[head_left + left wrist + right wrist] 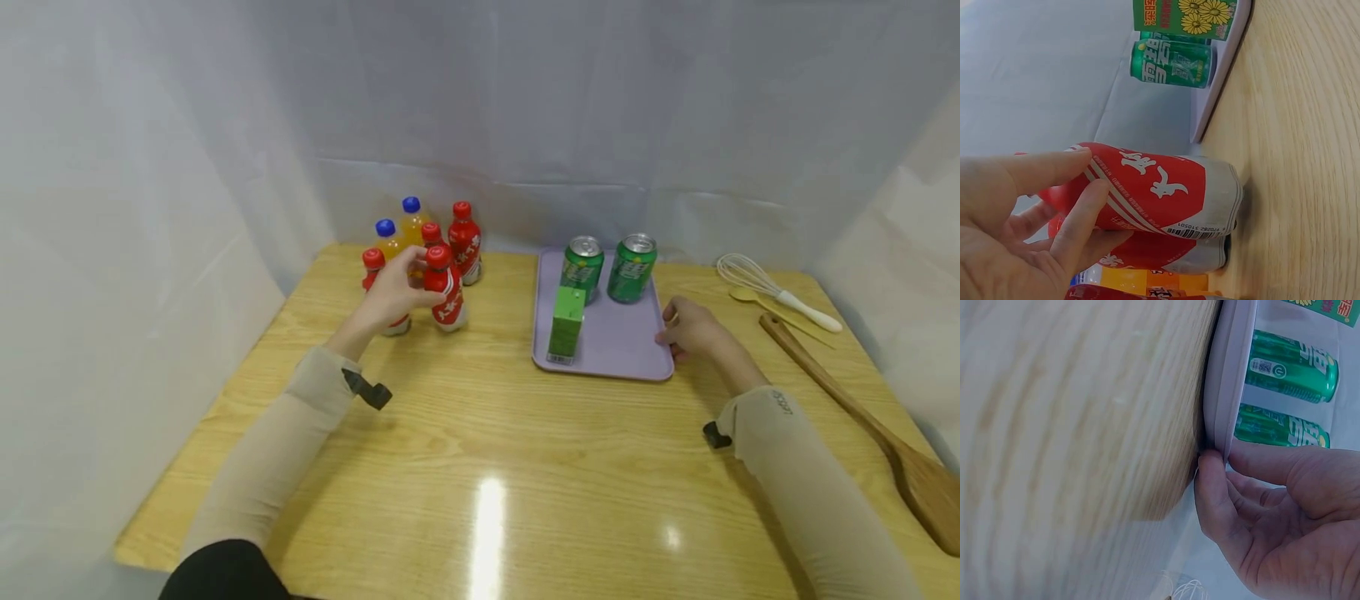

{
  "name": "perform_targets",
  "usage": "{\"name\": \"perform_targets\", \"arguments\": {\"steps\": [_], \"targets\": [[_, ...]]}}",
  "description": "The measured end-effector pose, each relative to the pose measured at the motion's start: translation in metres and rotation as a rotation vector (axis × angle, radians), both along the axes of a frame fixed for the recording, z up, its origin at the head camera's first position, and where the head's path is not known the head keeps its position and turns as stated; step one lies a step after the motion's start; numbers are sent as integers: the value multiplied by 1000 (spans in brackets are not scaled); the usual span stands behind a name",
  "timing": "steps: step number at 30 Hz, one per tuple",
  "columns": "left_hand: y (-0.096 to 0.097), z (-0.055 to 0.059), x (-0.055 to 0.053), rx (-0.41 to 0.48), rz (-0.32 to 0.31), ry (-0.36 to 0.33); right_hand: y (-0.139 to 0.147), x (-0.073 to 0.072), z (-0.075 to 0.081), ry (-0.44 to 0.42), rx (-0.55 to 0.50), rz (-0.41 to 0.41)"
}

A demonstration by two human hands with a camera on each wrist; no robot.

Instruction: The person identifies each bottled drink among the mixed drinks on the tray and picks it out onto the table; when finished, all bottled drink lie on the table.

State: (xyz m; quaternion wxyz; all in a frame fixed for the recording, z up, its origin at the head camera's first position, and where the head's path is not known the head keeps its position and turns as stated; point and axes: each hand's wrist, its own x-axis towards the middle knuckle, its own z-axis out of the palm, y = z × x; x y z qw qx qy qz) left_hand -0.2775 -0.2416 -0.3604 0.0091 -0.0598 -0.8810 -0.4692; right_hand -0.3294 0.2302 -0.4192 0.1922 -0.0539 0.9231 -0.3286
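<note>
My left hand grips a red bottle with a red cap around its upper part. In the left wrist view the thumb and fingers lie against its red label, and the pale base is close over the table. My right hand pinches the right rim of a light purple tray, thumb on top and a finger underneath in the right wrist view. On the tray stand two green soda cans, one at the back left and one at the back right, with a green drink carton at front left.
Beside my left hand stand more red bottles and two orange drink bottles with blue caps. To the right lie a whisk, a small yellowish spoon and a long wooden spatula. White sheeting hangs behind the wooden table.
</note>
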Motion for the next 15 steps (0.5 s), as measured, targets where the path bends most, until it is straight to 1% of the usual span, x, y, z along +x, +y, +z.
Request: {"name": "perform_targets", "arguments": {"steps": [7, 15], "targets": [[-3, -5, 2, -24, 15, -25, -1, 2, 0, 5, 4, -1], [-4, -4, 6, -41, 34, -41, -1, 1, 0, -3, -6, -5]]}}
